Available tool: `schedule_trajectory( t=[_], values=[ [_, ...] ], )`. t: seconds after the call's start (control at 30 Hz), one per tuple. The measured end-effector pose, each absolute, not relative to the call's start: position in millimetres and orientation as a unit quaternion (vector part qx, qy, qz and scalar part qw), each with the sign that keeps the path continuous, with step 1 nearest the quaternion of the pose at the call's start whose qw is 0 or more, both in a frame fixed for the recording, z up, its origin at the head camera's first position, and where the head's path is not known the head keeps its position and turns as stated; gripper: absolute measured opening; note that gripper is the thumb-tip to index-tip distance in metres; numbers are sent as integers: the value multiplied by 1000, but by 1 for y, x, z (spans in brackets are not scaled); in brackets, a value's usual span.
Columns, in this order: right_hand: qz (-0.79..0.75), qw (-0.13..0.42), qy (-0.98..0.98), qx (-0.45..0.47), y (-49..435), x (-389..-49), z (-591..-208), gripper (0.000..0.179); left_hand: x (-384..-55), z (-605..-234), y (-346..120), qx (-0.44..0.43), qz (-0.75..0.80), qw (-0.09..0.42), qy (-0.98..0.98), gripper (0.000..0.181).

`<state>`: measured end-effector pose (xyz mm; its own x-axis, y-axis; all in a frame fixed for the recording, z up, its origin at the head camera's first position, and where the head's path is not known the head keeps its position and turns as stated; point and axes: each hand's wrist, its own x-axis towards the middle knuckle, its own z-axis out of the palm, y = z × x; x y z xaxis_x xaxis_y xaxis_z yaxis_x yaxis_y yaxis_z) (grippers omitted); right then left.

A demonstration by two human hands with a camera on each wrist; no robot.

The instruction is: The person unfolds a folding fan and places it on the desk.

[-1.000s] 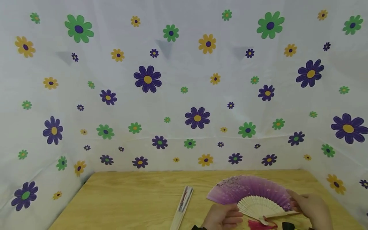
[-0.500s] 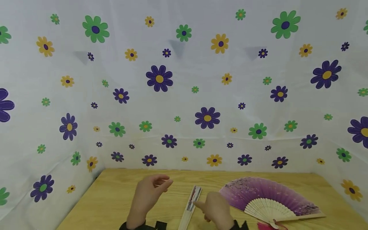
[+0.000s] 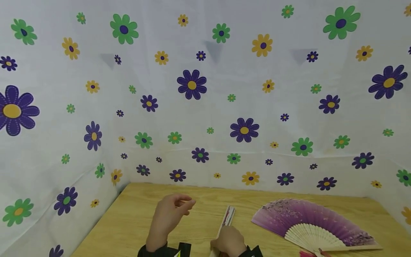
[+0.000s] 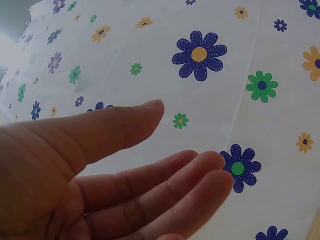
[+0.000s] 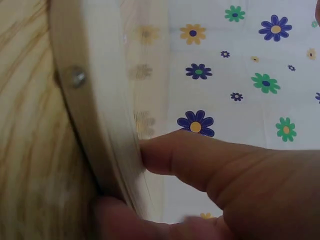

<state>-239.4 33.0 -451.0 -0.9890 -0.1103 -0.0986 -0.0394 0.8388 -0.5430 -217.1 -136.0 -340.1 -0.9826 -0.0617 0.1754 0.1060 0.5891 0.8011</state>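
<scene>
Pinching the folded fan, the right grip is closed around the fan's near part, its digits on both sides of the pale slats as the right wrist view shows. A round metal rivet shines on the outer slat. The folded fan is around the middle of the bench from side to side, its far end pointing toward the back edge and slanting slightly right; I cannot tell whether its whole length rests on the wood. Dark and red marks run along that far end, too small to tell as pattern or lettering.

Nearer the left edge, the left grip hangs above the bench, holding nothing, its fingers loosely bent and its thumb well apart from them. By the black left cuff sits a small yellow-and-white mark, too small to read.

Toward the right edge, a purple open fan lies spread, printed with blossoms, with cream ribs and a red tassel at its pivot. White cloth printed with purple, green and yellow flowers rises behind the back edge.
</scene>
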Motion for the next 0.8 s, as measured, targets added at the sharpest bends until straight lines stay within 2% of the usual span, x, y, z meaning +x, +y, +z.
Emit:
schedule_trajectory(
  t=[0.23, 0.4, 0.57, 0.7, 0.8],
  values=[
    [-383, 58, 920, -65, 55, -242, -427, 46, -236, -358, -122, -49, -440, 63, -895, 30],
    [-415, -35, 904, -94, 70, -230, -390, 37, -248, -377, -100, -112, -466, -3, -878, 34],
    [-357, -101, 927, -50, 77, -214, -366, 37, -247, -380, -71, -138, -577, -63, -802, 30],
    [-321, -109, 940, -46, 86, -207, -358, 38, -245, -380, -58, -127, -632, -67, -761, 28],
    [-352, -87, 929, -66, 96, -204, -355, 32, -244, -381, -57, -123, -651, -72, -746, 29]
  ],
)
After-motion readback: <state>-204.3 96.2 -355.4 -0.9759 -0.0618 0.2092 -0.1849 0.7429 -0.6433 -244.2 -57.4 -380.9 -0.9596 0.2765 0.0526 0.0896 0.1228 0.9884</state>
